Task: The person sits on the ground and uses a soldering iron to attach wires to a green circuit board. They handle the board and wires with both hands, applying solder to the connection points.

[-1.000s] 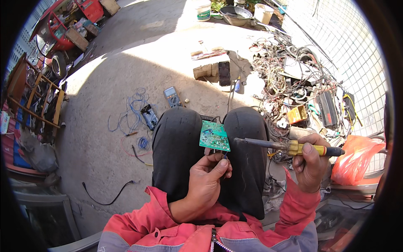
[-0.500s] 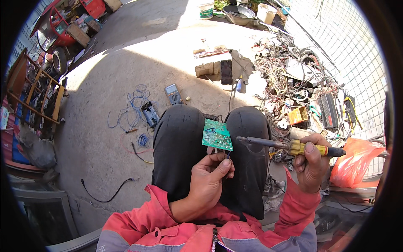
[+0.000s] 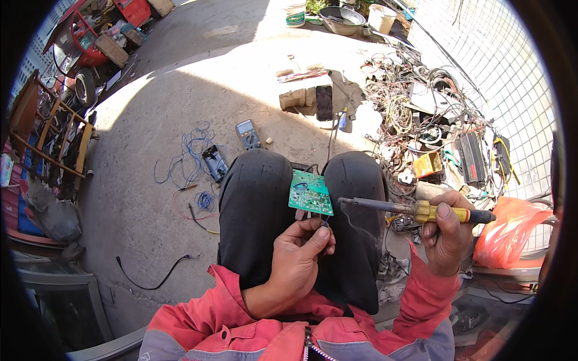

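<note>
Between my knees is a green circuit board (image 3: 310, 194), its soldered side turned up and a short loop of blue wire on it. My left hand (image 3: 299, 248) pinches the near edge of the board, where pale parts stick out beneath. My right hand (image 3: 448, 234) is wrapped round the yellow handle of a soldering iron (image 3: 385, 206). The iron points left over my right thigh, its tip a little to the right of the board and apart from it. A thin wisp of smoke trails below the tip.
A multimeter (image 3: 248, 135) lies beyond my left knee, beside an opened dark casing (image 3: 215, 163) and tangled blue wires (image 3: 191, 150). A phone (image 3: 324, 103) rests farther ahead. Heaped cables and scrap (image 3: 415, 114) fill the right side, near a red plastic bag (image 3: 509, 231).
The circuit board has shifted very slightly left and tilted a little in my left hand. The smoke near the iron's tip has changed shape. My right hand stays almost where it was.
</note>
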A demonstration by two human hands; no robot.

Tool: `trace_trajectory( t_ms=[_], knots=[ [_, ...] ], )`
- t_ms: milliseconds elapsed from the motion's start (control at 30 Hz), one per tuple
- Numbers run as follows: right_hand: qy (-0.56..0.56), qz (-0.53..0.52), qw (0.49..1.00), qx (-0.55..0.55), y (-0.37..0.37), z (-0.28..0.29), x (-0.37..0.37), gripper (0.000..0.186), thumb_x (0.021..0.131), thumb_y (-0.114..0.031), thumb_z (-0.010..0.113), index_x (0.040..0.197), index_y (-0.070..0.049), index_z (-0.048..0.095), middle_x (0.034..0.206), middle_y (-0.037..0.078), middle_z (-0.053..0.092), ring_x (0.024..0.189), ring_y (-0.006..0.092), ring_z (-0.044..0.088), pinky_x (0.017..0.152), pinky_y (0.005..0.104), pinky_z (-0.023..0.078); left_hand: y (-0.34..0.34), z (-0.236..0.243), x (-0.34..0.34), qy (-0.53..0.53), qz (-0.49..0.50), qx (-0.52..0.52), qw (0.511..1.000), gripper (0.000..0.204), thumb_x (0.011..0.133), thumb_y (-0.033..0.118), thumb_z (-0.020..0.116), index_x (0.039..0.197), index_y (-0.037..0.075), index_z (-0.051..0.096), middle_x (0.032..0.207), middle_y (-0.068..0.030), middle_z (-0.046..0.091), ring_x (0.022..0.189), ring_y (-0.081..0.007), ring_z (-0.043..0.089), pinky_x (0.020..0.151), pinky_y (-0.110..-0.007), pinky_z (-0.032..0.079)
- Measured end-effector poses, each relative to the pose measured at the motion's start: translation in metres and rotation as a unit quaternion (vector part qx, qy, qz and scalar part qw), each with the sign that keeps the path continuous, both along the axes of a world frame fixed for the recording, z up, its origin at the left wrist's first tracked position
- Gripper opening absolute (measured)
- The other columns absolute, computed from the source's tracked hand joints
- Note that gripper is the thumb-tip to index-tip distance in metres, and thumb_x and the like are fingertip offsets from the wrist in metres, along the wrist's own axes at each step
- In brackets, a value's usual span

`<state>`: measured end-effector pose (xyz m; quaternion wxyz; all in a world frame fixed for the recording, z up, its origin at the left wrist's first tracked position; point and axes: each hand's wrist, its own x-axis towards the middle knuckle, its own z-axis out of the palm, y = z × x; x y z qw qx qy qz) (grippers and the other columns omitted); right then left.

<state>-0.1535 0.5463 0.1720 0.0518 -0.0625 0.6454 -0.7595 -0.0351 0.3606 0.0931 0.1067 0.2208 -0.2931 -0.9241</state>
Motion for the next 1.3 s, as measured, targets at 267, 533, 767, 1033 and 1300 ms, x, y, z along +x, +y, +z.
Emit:
trace_trajectory(
  t_ms=[267, 533, 767, 1033, 1300],
  knots=[
    [-0.001, 0.002, 1.0, -0.016, -0.001, 0.0, 0.002, 0.027, 0.082, -0.022, 0.067, 0.084, 0.004, 0.06, 0.055, 0.007, 0.056, 0.039, 0.0064, 0.047, 0.035, 0.0178, 0.035, -0.001, -0.001, 0.0, -0.002, -0.009, -0.001, 1.0, 0.012, 0.09, 0.005, 0.064, 0.1, 0.0, 0.059, 0.088, -0.0091, 0.062, 0.079, -0.0176, 0.059, 0.068, -0.03, 0.045],
    [0.006, -0.003, 1.0, -0.016, 0.002, -0.003, 0.003, 0.028, 0.08, -0.024, 0.068, 0.082, 0.003, 0.059, 0.055, 0.006, 0.055, 0.04, 0.0064, 0.047, 0.035, 0.0177, 0.034, 0.0, 0.002, 0.004, 0.002, -0.015, 0.015, 1.0, 0.012, 0.091, 0.004, 0.062, 0.1, -0.003, 0.059, 0.086, -0.0089, 0.062, 0.076, -0.0149, 0.058, 0.068, -0.027, 0.047],
    [0.014, 0.001, 1.0, -0.018, 0.006, -0.007, 0.004, 0.029, 0.081, -0.025, 0.068, 0.082, 0.003, 0.059, 0.055, 0.005, 0.055, 0.04, 0.0064, 0.048, 0.034, 0.0175, 0.034, 0.0, 0.006, 0.003, -0.008, -0.022, 0.043, 0.999, 0.012, 0.092, 0.006, 0.061, 0.101, -0.003, 0.058, 0.085, -0.0085, 0.061, 0.075, -0.0153, 0.057, 0.068, -0.027, 0.047],
    [0.021, -0.005, 0.999, -0.035, 0.008, -0.01, 0.006, 0.028, 0.08, -0.022, 0.068, 0.084, 0.003, 0.059, 0.06, 0.006, 0.056, 0.04, 0.0065, 0.048, 0.033, 0.0171, 0.033, -0.002, 0.005, 0.003, -0.009, -0.034, 0.056, 0.998, 0.009, 0.092, 0.007, 0.061, 0.098, 0.001, 0.057, 0.092, -0.0074, 0.06, 0.08, -0.0173, 0.056, 0.068, -0.03, 0.044],
    [0.04, -0.003, 0.998, -0.045, 0.013, -0.017, 0.01, 0.029, 0.081, -0.024, 0.068, 0.086, 0.003, 0.057, 0.058, 0.006, 0.055, 0.039, 0.0068, 0.046, 0.033, 0.0174, 0.032, -0.002, 0.005, 0.001, 0.0, -0.04, 0.069, 0.997, 0.009, 0.093, 0.007, 0.06, 0.098, 0.001, 0.057, 0.092, -0.0075, 0.06, 0.08, -0.0169, 0.055, 0.069, -0.03, 0.045]
  ],
)
